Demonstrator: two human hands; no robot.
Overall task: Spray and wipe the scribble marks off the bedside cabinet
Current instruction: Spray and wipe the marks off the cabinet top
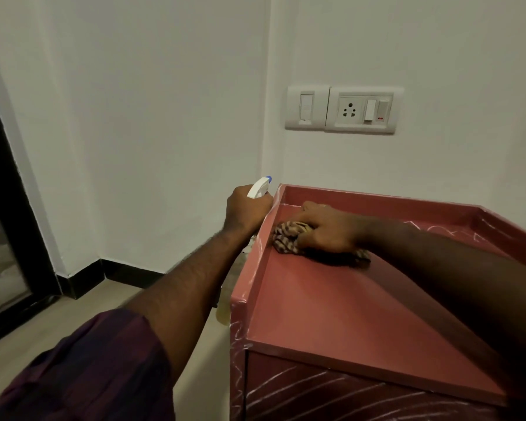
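Note:
A reddish-pink bedside cabinet (331, 305) with a raised rim fills the lower right. White scribble marks (310, 390) cover its front, and more show on the far right rim. My right hand (325, 227) presses a checked brown cloth (286, 238) onto the cabinet top near its back left corner. My left hand (246, 212) grips a spray bottle (258, 187) with a white trigger head and blue nozzle, held just left of the cabinet's side. The bottle's body is mostly hidden behind my hand and the rim.
A white wall stands behind the cabinet with a switch and socket plate (343, 109) above it. A dark-framed glass door (0, 238) is at the far left. Pale floor (82, 305) and black skirting lie left of the cabinet.

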